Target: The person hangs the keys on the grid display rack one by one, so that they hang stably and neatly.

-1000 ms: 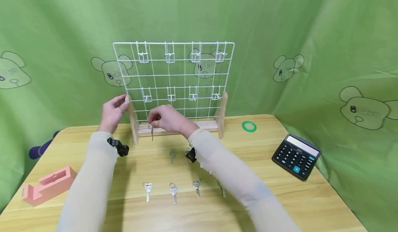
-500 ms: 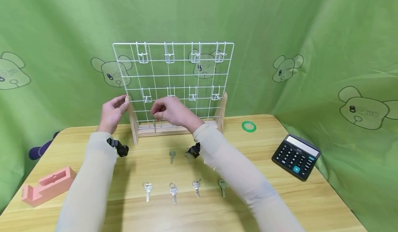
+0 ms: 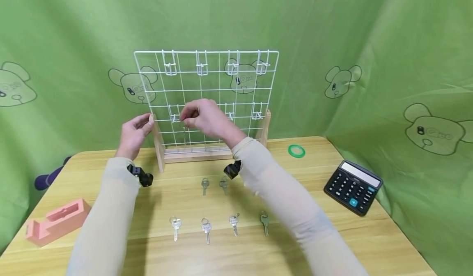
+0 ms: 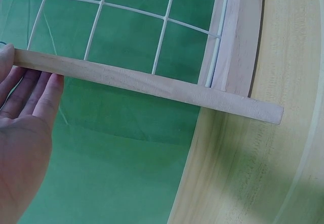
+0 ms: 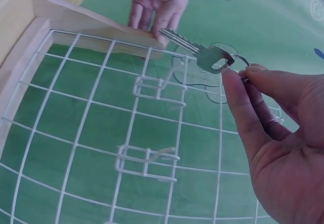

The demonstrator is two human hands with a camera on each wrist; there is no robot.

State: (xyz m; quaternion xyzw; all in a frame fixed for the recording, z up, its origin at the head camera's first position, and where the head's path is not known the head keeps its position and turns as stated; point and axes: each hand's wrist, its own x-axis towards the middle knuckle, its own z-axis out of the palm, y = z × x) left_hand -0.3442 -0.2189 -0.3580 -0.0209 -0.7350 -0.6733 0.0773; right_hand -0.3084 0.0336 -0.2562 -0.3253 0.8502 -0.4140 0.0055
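The key (image 5: 204, 57) is held by its ring (image 5: 241, 57), pinched in the right hand (image 3: 207, 118), before the wire grid (image 3: 219, 89) near the lower left hook (image 3: 175, 118); the left wooden post (image 4: 152, 84) is gripped by the left hand (image 3: 134, 133). The ring could be dropped if the small pinch slips. Grid behind the right hand is hidden; the key is barely seen in the head view.

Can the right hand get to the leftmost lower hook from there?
Probably yes: the right hand, holding a key, appears close to the leftmost lower hook, with nothing visible between them.
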